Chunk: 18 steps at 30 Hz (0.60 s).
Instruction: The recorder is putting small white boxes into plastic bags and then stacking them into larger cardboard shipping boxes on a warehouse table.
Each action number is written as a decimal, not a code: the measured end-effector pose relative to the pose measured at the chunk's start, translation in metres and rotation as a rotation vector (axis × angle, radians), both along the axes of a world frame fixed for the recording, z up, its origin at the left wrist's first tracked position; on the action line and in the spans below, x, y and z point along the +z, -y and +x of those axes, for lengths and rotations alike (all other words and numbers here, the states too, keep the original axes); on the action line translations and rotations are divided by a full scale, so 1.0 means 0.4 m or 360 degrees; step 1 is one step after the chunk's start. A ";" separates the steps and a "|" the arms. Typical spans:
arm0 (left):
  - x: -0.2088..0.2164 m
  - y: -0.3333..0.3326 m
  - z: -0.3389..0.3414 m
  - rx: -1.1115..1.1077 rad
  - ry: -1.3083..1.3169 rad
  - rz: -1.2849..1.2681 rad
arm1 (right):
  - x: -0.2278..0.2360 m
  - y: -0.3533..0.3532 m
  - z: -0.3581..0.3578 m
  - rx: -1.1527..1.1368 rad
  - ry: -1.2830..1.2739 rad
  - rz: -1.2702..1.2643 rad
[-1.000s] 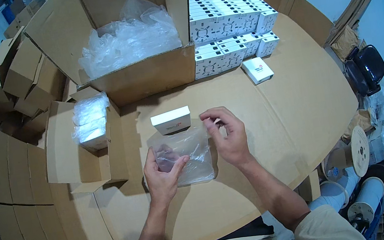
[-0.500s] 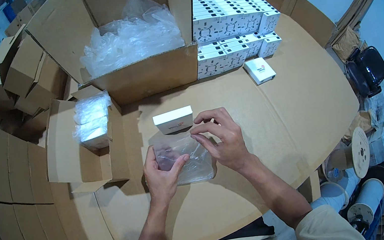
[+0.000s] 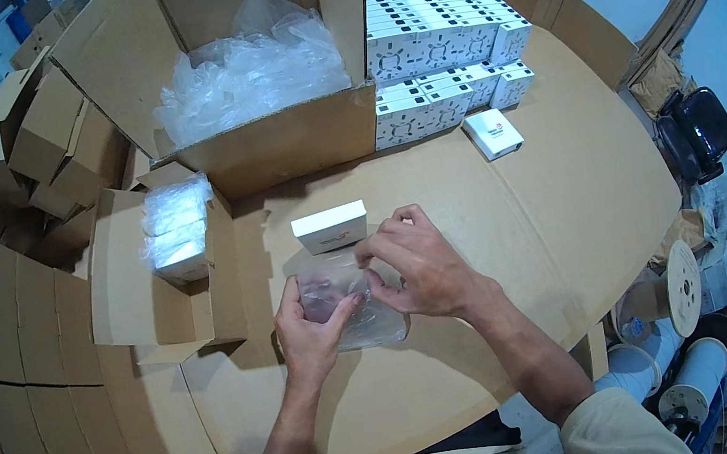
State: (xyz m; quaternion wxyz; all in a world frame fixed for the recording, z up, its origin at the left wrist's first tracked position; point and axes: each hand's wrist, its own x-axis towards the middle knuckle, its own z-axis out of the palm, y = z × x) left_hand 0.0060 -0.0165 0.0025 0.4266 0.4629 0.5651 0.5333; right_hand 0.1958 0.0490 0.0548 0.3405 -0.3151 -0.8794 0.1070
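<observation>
A clear plastic bag (image 3: pixel 374 328) is held low over the table in front of me. My left hand (image 3: pixel 311 330) grips its left side, the thumb pressed on top of the film. At the bag's upper right edge, my right hand (image 3: pixel 417 266) has its fingers bent and its thumb and fingertips at the film, seemingly pinching it. Just beyond the bag a small white box (image 3: pixel 330 228) stands on its edge; neither hand touches it.
An open carton (image 3: pixel 227 296) on the left holds bubble-wrapped boxes (image 3: pixel 175 224). Behind, a large carton (image 3: pixel 275 151) contains clear plastic bags (image 3: pixel 253 69). White boxes (image 3: pixel 435 49) are stacked at the back right, with a single white box (image 3: pixel 492 133) nearer. Spools (image 3: pixel 682 286) stand beyond the table's right edge.
My right hand has turned and its fingers have curled in toward the bag's upper edge. My left hand keeps its hold, nearly still.
</observation>
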 end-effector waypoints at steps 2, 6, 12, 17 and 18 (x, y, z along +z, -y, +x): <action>-0.012 0.002 -0.006 -0.0021 0.0087 0.0054 | 0.009 -0.003 -0.010 0.0007 0.0018 -0.0091; 0.000 0.002 -0.010 -0.0062 -0.0114 0.0048 | 0.019 -0.011 -0.023 0.0128 0.0081 -0.0212; 0.008 0.000 -0.030 -0.0254 -0.0236 0.0010 | 0.046 -0.016 -0.030 0.0257 0.0007 -0.0519; 0.014 0.002 -0.036 -0.0249 -0.0254 -0.0116 | 0.051 -0.020 -0.024 0.0248 -0.0045 -0.0577; 0.012 0.002 -0.035 -0.0247 -0.0255 -0.0117 | 0.047 -0.024 -0.023 0.0237 -0.0305 -0.0528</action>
